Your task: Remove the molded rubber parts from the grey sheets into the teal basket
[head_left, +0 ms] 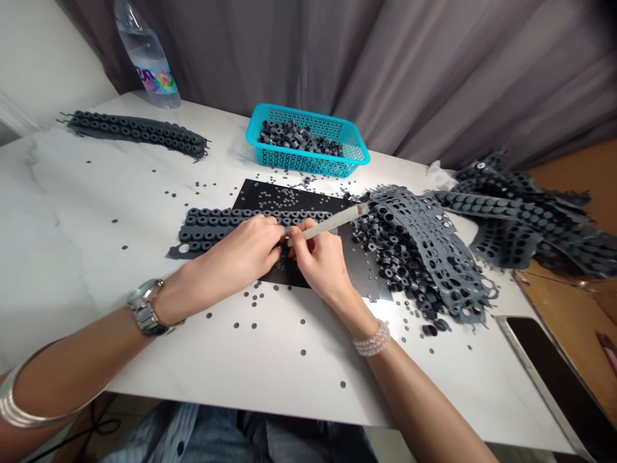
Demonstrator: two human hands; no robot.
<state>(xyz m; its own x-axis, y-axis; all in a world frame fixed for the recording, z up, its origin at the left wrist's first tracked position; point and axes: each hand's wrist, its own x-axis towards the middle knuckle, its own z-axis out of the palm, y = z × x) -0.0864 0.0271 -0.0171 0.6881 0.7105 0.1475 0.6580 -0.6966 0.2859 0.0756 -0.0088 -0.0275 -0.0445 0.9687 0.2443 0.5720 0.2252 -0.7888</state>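
A dark grey moulded rubber sheet with rows of round ring parts [212, 222] lies over a black board [253, 193]. My left hand [253, 247] rests on it, fingers curled and pressed together at the sheet's right part. Close beside it, my right hand [318, 251] is closed around a slim, pale, stick-like tool [337, 220]. The tool's rear end slants up to the right, while its working tip is hidden between my fingers. What exactly the fingertips touch there is too small to make out.
A turquoise basket [308, 166] of small dark rings stands behind the board. To the right lie loose rubber rings [393, 267], a punched-out sheet [424, 238] and more sheets [525, 212]. Another strip [137, 130], a water bottle [152, 61], a phone [544, 373] and scattered discs surround the work.
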